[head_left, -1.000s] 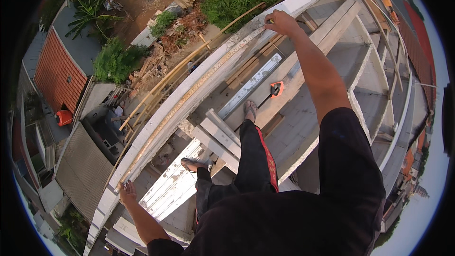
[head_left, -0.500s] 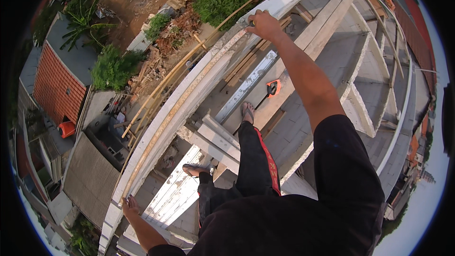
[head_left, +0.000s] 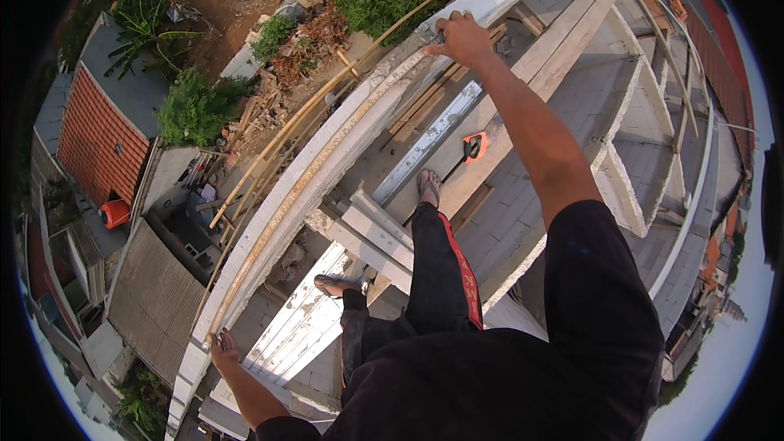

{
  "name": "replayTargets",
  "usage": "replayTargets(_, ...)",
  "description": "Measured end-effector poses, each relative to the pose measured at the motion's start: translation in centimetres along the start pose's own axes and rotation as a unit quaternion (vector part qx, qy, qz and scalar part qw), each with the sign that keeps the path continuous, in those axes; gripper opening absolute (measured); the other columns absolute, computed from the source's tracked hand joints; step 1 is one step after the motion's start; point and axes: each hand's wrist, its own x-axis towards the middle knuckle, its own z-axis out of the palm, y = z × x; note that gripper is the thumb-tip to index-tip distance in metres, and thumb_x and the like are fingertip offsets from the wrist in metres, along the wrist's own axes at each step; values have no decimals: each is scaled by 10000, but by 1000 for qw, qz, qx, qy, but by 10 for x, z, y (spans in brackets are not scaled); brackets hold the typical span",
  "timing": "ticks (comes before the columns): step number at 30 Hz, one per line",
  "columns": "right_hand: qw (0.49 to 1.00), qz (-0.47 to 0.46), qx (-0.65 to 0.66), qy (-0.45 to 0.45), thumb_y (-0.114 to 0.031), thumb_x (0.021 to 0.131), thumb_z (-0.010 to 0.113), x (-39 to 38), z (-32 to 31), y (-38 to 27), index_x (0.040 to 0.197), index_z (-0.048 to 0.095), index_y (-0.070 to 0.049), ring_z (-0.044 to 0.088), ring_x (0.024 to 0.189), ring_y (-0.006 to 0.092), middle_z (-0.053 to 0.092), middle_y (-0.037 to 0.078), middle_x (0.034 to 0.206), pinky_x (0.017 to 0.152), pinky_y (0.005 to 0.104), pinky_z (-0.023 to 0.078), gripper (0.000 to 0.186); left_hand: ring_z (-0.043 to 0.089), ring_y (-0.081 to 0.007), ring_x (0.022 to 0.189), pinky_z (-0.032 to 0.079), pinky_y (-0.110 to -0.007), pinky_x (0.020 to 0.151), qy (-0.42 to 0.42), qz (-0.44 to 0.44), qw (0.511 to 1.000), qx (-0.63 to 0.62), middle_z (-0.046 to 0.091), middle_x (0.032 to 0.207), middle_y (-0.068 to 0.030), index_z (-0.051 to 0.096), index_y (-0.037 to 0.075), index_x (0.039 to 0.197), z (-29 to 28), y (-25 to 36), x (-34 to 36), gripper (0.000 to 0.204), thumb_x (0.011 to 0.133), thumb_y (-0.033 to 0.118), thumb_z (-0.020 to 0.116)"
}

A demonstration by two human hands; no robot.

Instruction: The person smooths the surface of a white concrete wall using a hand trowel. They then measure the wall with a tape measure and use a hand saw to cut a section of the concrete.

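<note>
A long, narrow wooden strip (head_left: 314, 165) lies along the top of a pale block wall (head_left: 265, 229), bending in the wide view. At its near lower end, my left hand (head_left: 224, 348) is closed with its fingertips on the strip. My right hand (head_left: 465, 41) is at the far end, its thumb by the strip's tip and its fingers curled over the rough mortar on the wall. What lies under those fingers is partly hidden. My sandalled feet stand inside the wall, one by a plank, the other by a whitish board (head_left: 298, 310).
A tool with an orange and black handle (head_left: 474, 147), possibly a handsaw, lies on wooden planks (head_left: 543, 65). Block partitions (head_left: 612, 135) rise at the right. Bamboo poles (head_left: 286, 147) run outside the wall, above a big drop to roofs (head_left: 106, 143) and rubble.
My right hand has shifted slightly, with its fingers and thumb a little farther apart. My left hand stays at the strip's near end. The view has moved slightly.
</note>
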Motion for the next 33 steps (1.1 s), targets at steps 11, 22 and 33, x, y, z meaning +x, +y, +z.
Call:
replayTargets(11,999,17,-9,42,-641,817,819,-4,10,-5,1308,683,-77,555,1327,407,620,176,1315,965,523,605,761,694,-333,1219,649,-473,1000,17,10,1000,-2,643,1411,-145,381,37,1579,5,-6,-7,764,969,220,803)
replayTargets(22,998,29,-24,48,-656,829,805,-2,19,-9,1365,656,-97,539,1353,404,612,163,1347,931,509,631,788,703,-304,1202,658,-443,966,28,22,999,-4,640,1377,-123,410,-5,1513,2,-3,-6,763,946,283,832)
replayTargets(33,998,48,-22,14,-683,838,785,0,17,-11,1385,649,-113,525,1367,402,604,150,1370,929,500,630,802,660,-315,1280,630,-444,1037,14,26,999,-13,573,1526,-127,331,58,1633,1,-5,0,765,1016,244,743)
